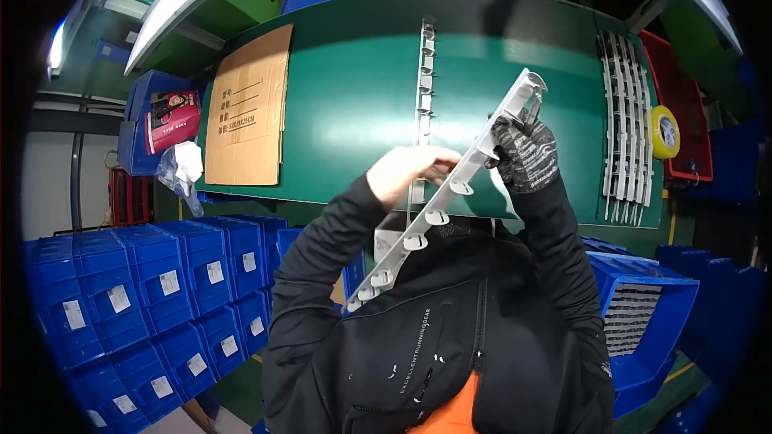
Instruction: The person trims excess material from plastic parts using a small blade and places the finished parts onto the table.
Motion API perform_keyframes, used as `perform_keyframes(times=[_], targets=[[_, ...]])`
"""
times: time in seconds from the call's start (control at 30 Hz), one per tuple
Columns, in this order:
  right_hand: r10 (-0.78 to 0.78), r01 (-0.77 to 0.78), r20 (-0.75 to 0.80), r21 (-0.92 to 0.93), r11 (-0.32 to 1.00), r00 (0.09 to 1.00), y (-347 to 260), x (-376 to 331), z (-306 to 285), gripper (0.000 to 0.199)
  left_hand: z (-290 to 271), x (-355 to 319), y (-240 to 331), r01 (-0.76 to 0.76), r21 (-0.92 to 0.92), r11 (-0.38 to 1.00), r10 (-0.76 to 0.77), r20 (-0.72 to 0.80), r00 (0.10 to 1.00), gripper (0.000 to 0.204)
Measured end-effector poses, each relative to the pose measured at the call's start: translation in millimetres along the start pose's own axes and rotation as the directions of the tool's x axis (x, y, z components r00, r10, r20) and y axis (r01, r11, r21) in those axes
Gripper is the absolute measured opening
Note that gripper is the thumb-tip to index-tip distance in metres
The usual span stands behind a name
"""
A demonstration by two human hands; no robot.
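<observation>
A long white plastic strip (500,116) with several rounded clips along one side slants across in front of me. Its lower end reaches down past my chest. My right hand (527,154), in a grey patterned glove, is closed around the strip near its upper end. A small metallic-looking piece stands out above those fingers; its kind is unclear. My bare left hand (406,173) has its fingers curled at the strip's left edge, the tips partly hidden by it. Behind that hand, a similar clip strip (425,80) lies lengthwise on the green table (346,96).
A flat cardboard sheet (245,112) lies on the table's left. Several similar strips (627,124) are stacked at the right, beside a yellow tape roll (664,133) and a red bin (683,104). Blue crates (169,273) stand lower left; another blue crate (643,297) is lower right.
</observation>
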State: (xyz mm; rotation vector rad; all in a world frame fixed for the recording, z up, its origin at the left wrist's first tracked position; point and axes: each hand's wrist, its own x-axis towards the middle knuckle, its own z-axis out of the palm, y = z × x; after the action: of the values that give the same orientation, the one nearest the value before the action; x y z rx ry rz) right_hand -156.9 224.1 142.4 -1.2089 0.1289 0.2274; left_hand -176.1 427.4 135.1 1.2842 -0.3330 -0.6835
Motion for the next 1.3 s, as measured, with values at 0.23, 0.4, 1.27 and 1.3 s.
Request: perform_keyframes(times=[0.23, 0.4, 1.27, 1.3], targets=[[-0.264, 0.348, 0.227, -0.637, 0.688, 0.937, -4.8, -2.1, -7.6, 0.017, 16.1, 24.4, -22.8, 0.188, -0.515, 0.836, -0.185, 0.057, 0.981, 0.049], [-0.356, 0.435, 0.256, -0.631, 0.642, 0.899, 10.2, -25.8, -11.7, 0.022, 31.1, 17.5, -27.4, 0.102, -0.485, 0.868, -0.225, -0.203, 0.953, 0.036], [0.092, -0.092, 0.105, -0.008, 0.996, 0.99, 34.5, -36.1, -34.4, 0.022, 69.7, 27.8, -59.1, 0.011, 0.346, 0.938, -0.239, 0.623, 0.744, 0.014], [0.116, -0.118, 0.105, 0.013, 0.993, 0.988, 33.4, -35.2, -35.9, 0.023, 70.3, 28.4, -59.6, 0.009, 0.348, 0.937, -0.239, 0.623, 0.745, 0.014]])
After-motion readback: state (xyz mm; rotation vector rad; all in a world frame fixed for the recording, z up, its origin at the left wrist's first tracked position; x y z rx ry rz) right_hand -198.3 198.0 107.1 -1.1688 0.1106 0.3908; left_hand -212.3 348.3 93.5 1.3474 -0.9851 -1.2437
